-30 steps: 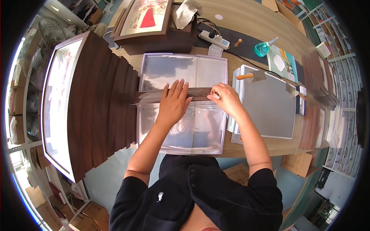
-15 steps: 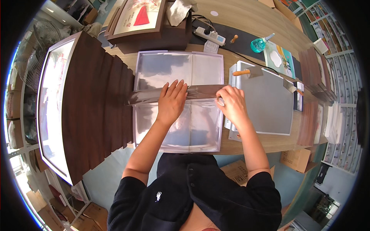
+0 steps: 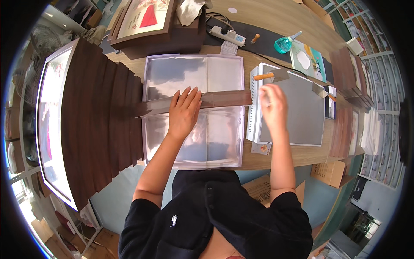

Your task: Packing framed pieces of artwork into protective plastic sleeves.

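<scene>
A long dark brown strip (image 3: 228, 99) with a shiny surface lies crosswise over a wide flat panel (image 3: 224, 146) covered in clear, reflective film with pale purple edges. My left hand (image 3: 184, 113) rests flat on the strip left of its middle, fingers stretched out and pressing down. My right hand (image 3: 274, 108) is off the strip's right end, above a grey flat-topped plate device (image 3: 297, 112). Its fingers are curled and smeared by motion; something pale shows at them, too blurred to name. Close beyond it, a wooden-handled scraper (image 3: 264, 76) lies on the device.
Dark brown frames (image 3: 99, 121) stand stacked at left, and a framed picture (image 3: 144, 17) lies behind. Across the table's far side are a power strip (image 3: 227, 36), a teal squeeze bottle (image 3: 283, 44) and a booklet (image 3: 307, 64). More brown boards (image 3: 343, 129) stand at right.
My right hand has left the strip's right end and moved right, over the grey device. My left hand stays flat on the strip. The whole view has shifted slightly.
</scene>
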Motion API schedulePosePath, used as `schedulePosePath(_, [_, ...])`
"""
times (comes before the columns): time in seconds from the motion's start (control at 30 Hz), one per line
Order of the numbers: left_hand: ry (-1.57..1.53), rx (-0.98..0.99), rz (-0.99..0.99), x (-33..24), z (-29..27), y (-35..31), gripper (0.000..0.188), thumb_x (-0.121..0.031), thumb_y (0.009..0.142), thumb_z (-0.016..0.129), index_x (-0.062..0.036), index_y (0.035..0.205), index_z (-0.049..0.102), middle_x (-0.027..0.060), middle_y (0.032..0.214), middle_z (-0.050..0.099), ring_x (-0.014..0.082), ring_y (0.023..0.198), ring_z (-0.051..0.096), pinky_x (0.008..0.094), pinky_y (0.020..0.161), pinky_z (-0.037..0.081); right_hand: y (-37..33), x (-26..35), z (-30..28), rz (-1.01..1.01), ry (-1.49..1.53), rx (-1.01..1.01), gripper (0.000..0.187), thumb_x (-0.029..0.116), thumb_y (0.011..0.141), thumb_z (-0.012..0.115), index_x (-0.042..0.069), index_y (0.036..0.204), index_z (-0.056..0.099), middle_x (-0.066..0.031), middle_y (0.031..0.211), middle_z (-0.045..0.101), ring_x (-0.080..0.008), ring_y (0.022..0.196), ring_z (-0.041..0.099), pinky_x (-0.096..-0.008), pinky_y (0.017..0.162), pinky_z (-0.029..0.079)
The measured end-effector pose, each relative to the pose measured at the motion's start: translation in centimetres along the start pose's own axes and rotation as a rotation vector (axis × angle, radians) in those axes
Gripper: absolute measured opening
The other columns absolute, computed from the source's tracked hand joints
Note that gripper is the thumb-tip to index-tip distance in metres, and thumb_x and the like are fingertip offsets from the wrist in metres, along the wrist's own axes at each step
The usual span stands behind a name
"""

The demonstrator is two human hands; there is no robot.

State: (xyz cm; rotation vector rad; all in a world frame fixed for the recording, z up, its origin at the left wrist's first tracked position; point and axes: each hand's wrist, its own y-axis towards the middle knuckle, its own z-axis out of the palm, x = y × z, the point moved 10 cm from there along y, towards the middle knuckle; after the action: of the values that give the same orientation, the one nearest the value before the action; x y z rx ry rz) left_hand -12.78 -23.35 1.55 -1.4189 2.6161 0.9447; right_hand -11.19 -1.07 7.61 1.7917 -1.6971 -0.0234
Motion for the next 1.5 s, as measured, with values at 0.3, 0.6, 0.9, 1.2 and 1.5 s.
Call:
schedulePosePath(0.3, [-0.019,-0.017,-0.020,-0.2,-0.4,0.2,0.025,-0.010,0.080,0.061,-0.0063,0.105,0.060,0.0059,0.112,0.060,0.0238,0.108,0.053,0.0431,0.095,0.037,-3.2,4.8,8.5,-0.255,0.057,0.237,0.030,0.010,0.080,0.060,0.005,0.110,0.059,-0.0079,0.120,0.055,-0.0286,0.116,0.047,-0.0459,0.100,0.031])
schedulePosePath(0.6, [-0.049,-0.037,-0.004,-0.4,-0.3,0.1,0.023,-0.009,0.080,0.061,-0.0046,0.103,0.061,0.0079,0.110,0.061,0.0243,0.107,0.055,0.0397,0.094,0.040,-3.4,4.7,8.9,-0.223,0.031,0.176,0.033,0.009,0.080,0.059,0.008,0.113,0.058,-0.0045,0.122,0.054,-0.0279,0.120,0.044,-0.0513,0.103,0.024])
schedulePosePath(0.9, [-0.059,-0.061,-0.007,-0.3,-0.4,0.1,0.022,-0.009,0.078,0.064,-0.0052,0.100,0.062,0.0071,0.108,0.062,0.0235,0.105,0.056,0.0398,0.093,0.041,-3.7,4.6,9.0,-0.201,0.040,0.182,0.041,0.005,0.074,0.061,0.008,0.115,0.057,-0.0063,0.127,0.050,-0.0287,0.125,0.039,-0.0543,0.105,0.018])
schedulePosePath(1.2, [-0.095,-0.084,-0.036,-0.1,-0.7,-0.2,0.019,-0.006,0.078,0.064,-0.0058,0.097,0.064,0.0066,0.107,0.064,0.0233,0.105,0.057,0.0392,0.094,0.041,-3.0,-1.0,2.7,0.129,0.244,-0.159,0.033,0.020,0.088,0.056,0.006,0.117,0.054,-0.0138,0.126,0.048,-0.0280,0.121,0.043,-0.0418,0.102,0.031])
schedulePosePath(1.5, [-0.128,-0.137,-0.002,0.0,-1.0,0.0,0.019,-0.006,0.076,0.066,-0.0039,0.095,0.063,0.0076,0.104,0.064,0.0241,0.103,0.057,0.0393,0.092,0.043,-5.7,-10.1,6.1,0.699,0.582,0.154,0.038,0.030,0.090,0.055,-0.001,0.112,0.056,-0.0122,0.100,0.062,-0.0189,0.097,0.057,-0.0301,0.087,0.043])
